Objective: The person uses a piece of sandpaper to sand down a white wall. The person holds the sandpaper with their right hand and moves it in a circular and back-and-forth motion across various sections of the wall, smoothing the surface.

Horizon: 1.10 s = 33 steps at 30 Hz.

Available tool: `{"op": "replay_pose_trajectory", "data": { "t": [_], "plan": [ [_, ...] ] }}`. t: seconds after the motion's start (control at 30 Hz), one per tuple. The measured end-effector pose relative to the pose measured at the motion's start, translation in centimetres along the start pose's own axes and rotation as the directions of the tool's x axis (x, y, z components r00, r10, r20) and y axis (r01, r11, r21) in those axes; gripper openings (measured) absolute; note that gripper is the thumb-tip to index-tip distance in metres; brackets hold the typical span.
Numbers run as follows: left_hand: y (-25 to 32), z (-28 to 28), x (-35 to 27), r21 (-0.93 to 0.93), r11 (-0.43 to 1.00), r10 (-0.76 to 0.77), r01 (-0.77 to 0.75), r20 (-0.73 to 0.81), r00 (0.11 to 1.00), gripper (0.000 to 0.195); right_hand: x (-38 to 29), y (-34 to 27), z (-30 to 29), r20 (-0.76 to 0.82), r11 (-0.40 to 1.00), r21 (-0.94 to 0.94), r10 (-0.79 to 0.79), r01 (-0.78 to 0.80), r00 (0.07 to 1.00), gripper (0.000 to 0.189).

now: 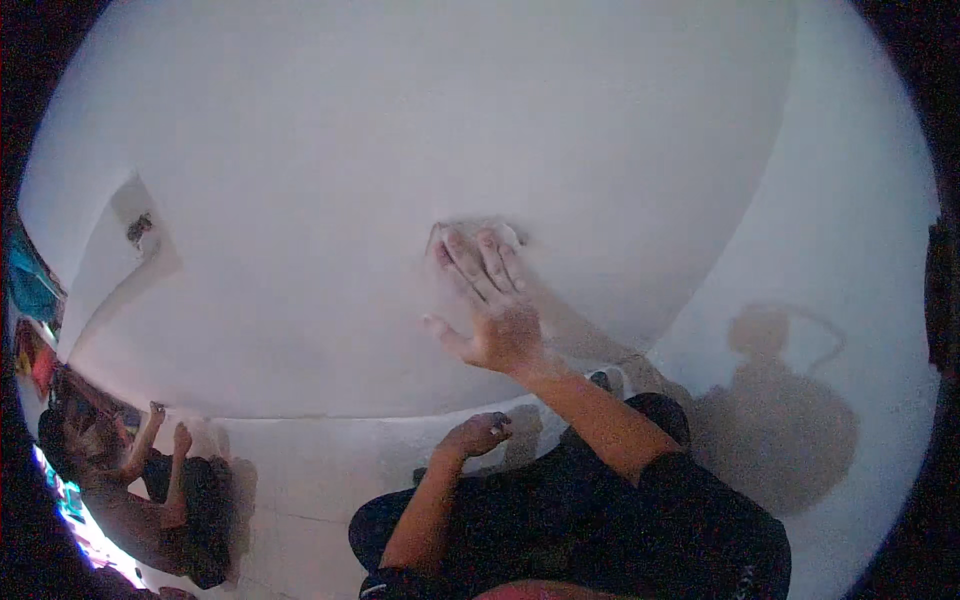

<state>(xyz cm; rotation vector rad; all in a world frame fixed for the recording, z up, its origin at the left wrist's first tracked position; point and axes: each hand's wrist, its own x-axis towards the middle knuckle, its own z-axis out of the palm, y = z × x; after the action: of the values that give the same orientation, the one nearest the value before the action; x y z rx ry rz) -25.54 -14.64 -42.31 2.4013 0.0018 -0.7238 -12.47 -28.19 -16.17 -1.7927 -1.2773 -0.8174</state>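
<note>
My right hand (pixel 495 307), dusted white, lies flat with its fingers on a broad pale, smooth surface (pixel 315 247). A thin pale sheet (pixel 514 234) shows around the fingertips, pressed against that surface; its material is unclear. The thumb is spread to the left. Nearer my body and farther left, my left hand (pixel 476 435) is half curled above my dark-clothed legs. Pale marks show at its fingers, and whether it holds something cannot be made out.
At the lower left another person (pixel 112 480) crouches by the pale surface, both forearms raised. Beyond that person, blue (pixel 30 277) and red items stand at the rim. A dark mark (pixel 139 229) lies in a shadowed patch at left. My shadow falls on the pale wall (pixel 847 262) at right.
</note>
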Motion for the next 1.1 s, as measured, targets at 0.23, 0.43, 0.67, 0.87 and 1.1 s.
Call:
{"op": "replay_pose_trajectory", "data": {
  "t": [0.23,0.43,0.67,0.87,1.1],
  "plan": [
    [2.6,1.6,-1.7,0.156,0.988,0.031,-0.007,-0.151,0.988,0.052,-0.3,6.6,-7.8,-0.375,0.934,-0.050,0.312,-0.355,0.873,0.074],
    [2.7,0.8,-1.5,0.135,0.990,0.075,-0.052,-0.174,0.982,0.048,-2.1,0.8,-1.2,-0.075,0.997,-0.069,0.019,-0.025,0.997,0.074],
    [2.5,1.1,-0.1,0.115,0.993,0.037,-0.010,-0.230,0.973,0.045,0.3,8.2,-8.1,-0.487,0.982,-0.114,0.076,-0.149,0.870,0.065],
    [0.4,-1.1,0.9,0.118,0.991,0.078,-0.056,-0.191,0.978,0.043,1.6,4.7,-0.5,-0.257,0.997,-0.069,-0.035,0.018,0.966,0.073],
    [1.3,-2.5,0.0,0.123,0.991,0.082,-0.055,-0.227,0.970,0.040,5.3,9.5,-6.5,-0.507,0.961,-0.239,-0.003,-0.138,0.862,0.075]
  ]
}}
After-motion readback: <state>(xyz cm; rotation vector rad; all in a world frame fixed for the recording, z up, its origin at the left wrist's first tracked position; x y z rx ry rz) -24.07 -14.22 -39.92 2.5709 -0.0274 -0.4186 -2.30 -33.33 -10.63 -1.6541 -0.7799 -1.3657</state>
